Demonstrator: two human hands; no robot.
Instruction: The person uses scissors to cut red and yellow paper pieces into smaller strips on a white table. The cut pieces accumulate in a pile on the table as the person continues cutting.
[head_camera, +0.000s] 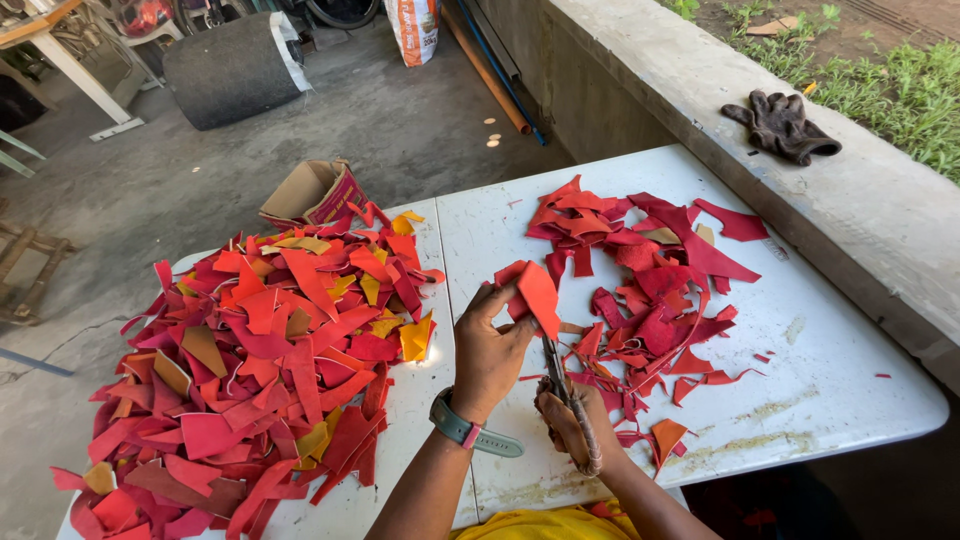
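From the far left, I see one big heap (250, 370) of red, orange and yellow scraps covering that side of the white worktop (830, 370); the pieces overlap too thickly for me to count. It lies well apart from the hands, so I judge it the stock pile, kept where it cannot foul the blades. Behind it on the floor stands one open carton (315, 192), tipped toward the worktop.

Next comes the left hand (490, 350), one watch (470, 432) on its wrist. Its grip is closed on one red piece (535, 292), pinched by thumb and fingers and held up off the worktop, likely so the blades can reach its lower edge freely.

Just right of it, the right hand (572, 420) is wrapped tight around the handles of one pair of scissors (556, 372), blades pointing up and meeting the piece from below.

Further right lies a second, thinner spread of red scraps (650, 290), with narrow slivers nearest the hands, which looks like where trimmings drop.

On the concrete ledge (880, 210) at far right rests a dark bundle of gloves (782, 125); I cannot tell how many.
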